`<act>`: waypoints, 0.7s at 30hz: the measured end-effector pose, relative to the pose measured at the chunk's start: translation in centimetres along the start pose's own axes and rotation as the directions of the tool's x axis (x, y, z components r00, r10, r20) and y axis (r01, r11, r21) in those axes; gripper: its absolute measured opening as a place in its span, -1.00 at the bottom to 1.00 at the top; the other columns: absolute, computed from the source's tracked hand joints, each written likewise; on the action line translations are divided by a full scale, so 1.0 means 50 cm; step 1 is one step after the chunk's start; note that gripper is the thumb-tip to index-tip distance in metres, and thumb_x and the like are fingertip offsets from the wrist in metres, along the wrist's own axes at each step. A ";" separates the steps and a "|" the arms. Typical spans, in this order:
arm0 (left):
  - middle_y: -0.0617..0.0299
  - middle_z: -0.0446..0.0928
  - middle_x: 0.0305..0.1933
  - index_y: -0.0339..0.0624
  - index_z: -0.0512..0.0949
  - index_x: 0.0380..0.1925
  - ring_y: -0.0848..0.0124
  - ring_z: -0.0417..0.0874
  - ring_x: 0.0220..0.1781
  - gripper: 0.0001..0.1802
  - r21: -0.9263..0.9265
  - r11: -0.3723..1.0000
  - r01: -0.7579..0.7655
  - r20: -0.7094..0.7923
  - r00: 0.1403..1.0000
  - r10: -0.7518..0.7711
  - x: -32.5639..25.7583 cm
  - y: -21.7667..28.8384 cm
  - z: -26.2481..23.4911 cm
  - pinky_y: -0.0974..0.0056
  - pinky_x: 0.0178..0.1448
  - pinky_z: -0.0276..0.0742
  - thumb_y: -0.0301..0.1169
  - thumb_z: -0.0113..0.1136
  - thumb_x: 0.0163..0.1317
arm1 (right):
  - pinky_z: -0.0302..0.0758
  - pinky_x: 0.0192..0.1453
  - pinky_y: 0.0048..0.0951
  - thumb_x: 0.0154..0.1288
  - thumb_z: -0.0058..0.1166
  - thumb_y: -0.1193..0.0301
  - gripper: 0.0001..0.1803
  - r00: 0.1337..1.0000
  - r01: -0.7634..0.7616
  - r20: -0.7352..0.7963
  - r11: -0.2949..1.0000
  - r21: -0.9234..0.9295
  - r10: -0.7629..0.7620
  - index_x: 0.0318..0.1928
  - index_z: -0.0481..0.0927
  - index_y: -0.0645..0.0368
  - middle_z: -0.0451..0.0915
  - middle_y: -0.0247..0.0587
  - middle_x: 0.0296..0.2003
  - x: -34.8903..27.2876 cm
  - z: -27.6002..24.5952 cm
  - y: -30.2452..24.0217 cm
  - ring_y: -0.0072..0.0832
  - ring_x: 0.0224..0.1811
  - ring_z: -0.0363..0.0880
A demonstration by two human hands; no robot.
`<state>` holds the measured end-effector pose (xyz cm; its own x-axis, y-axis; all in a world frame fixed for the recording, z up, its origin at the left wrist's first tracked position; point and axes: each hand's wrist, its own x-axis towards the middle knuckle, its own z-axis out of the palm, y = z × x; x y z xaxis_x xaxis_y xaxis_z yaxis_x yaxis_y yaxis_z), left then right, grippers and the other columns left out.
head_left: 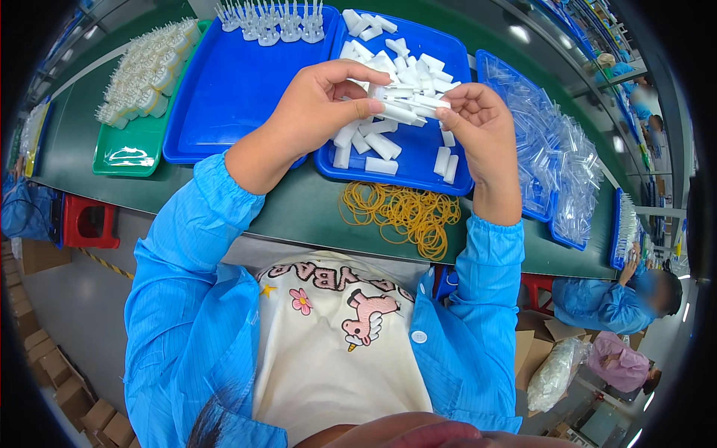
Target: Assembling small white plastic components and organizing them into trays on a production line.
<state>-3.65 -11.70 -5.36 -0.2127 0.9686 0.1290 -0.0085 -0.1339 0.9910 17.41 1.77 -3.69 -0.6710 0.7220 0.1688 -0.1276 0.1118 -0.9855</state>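
Note:
Both my hands are raised over a blue tray (418, 158) of loose white cylindrical pieces (381, 145). My left hand (332, 97) is closed in a pinch of thumb and forefinger on a small whitish translucent plastic part (378, 92). A thin stem seems to run from it toward the right. Between the thumb and fingers of my right hand (482, 116) is a white cylindrical piece (433, 101), its end pointing at the left hand's part. Whether the two parts touch is too small to tell. Yellow rubber bands (403, 213) lie in a heap below the tray.
A larger blue tray (224, 97) on the left carries upright pronged parts (272, 22) at its far end. Beyond it, whitish parts (149, 71) crowd a green tray (127, 153). Clear plastic tubes (549, 142) are piled at right. A person in blue (605, 302) sits farther right.

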 end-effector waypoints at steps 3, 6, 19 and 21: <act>0.11 0.54 0.09 -0.27 0.59 0.02 0.37 0.64 0.05 -0.64 -0.032 0.999 0.020 -0.005 1.000 -0.020 -0.002 0.011 0.002 0.34 0.08 0.62 -0.70 0.21 0.19 | 0.54 -0.22 -0.67 0.11 0.33 0.66 -0.71 1.000 -0.016 -0.010 1.000 0.017 0.016 -0.16 0.55 0.31 0.61 -0.22 -0.28 -0.004 0.000 -0.005 -0.63 -0.28 0.58; 0.13 0.53 0.09 -0.27 0.60 0.01 0.39 0.64 0.02 -0.64 -0.009 1.000 0.019 -0.007 1.000 -0.019 -0.002 0.009 0.002 0.34 0.07 0.62 -0.69 0.23 0.18 | 0.54 -0.20 -0.66 0.11 0.34 0.65 -0.73 1.000 -0.007 -0.005 1.000 -0.002 0.007 -0.18 0.57 0.32 0.62 -0.21 -0.28 -0.006 -0.006 -0.005 -0.62 -0.27 0.59; 0.14 0.58 0.08 -0.20 0.60 0.03 0.46 0.63 -0.01 -0.64 -0.137 0.990 -0.036 -0.003 0.999 0.036 0.004 -0.005 0.005 0.40 -0.04 0.60 -0.58 0.30 0.20 | 0.52 -0.16 -0.60 0.21 0.29 0.56 -0.80 0.982 0.124 -0.125 0.982 -0.144 -0.143 -0.16 0.63 0.33 0.65 -0.23 -0.24 -0.013 0.028 -0.011 -0.62 -0.21 0.58; 0.12 0.59 0.06 -0.24 0.53 0.09 0.42 0.66 -0.03 -0.63 -0.237 0.958 -0.161 -0.130 0.983 0.133 0.014 -0.010 0.001 0.39 0.00 0.62 -0.55 0.24 0.26 | 0.52 -0.17 -0.57 0.19 0.29 0.52 -0.80 0.983 0.104 -0.131 0.975 -0.194 -0.131 -0.17 0.65 0.29 0.66 -0.23 -0.25 -0.002 0.005 0.009 -0.57 -0.19 0.59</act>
<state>-3.73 -10.96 -5.76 -0.3368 0.9068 0.2534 -0.2058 -0.3336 0.9200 17.23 1.59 -4.14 -0.5467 0.7845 0.2928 -0.0527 0.3167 -0.9471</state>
